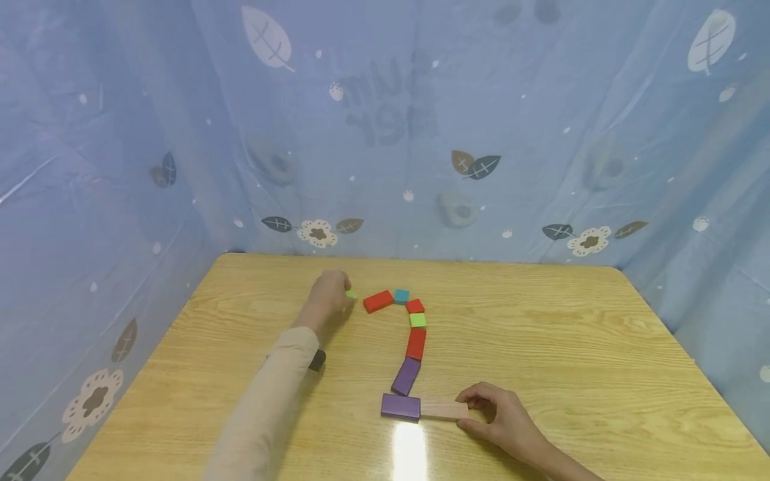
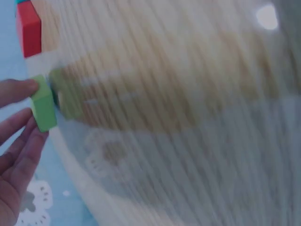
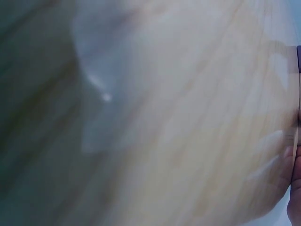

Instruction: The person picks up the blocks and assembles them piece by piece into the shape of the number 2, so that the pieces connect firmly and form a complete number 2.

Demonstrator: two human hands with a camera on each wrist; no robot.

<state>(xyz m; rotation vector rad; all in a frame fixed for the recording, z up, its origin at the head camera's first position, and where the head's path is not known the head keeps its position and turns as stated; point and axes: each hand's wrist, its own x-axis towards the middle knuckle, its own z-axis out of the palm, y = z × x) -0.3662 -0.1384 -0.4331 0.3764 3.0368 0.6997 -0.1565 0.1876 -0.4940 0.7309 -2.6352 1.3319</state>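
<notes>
My left hand [image 1: 327, 292] is at the far left of the block line and pinches a lime green block [image 2: 44, 106] between thumb and fingers; most of that block is hidden in the head view. Just right of it lies a red block [image 1: 378, 302]. Near the front, my right hand [image 1: 498, 421] holds the right end of a plain wooden block [image 1: 443, 410] between thumb and fingers. This block's left end meets a purple block [image 1: 400, 407]. Only a sliver of the right hand [image 3: 295, 188] shows at the edge of the right wrist view.
A curved line of blocks runs back from the front: a purple block [image 1: 406, 376], a red block [image 1: 416, 344], a green block [image 1: 418, 320], a small red block [image 1: 415, 306] and a blue block [image 1: 402, 296]. Blue patterned curtains [image 1: 409, 133] enclose the wooden table [image 1: 541, 334].
</notes>
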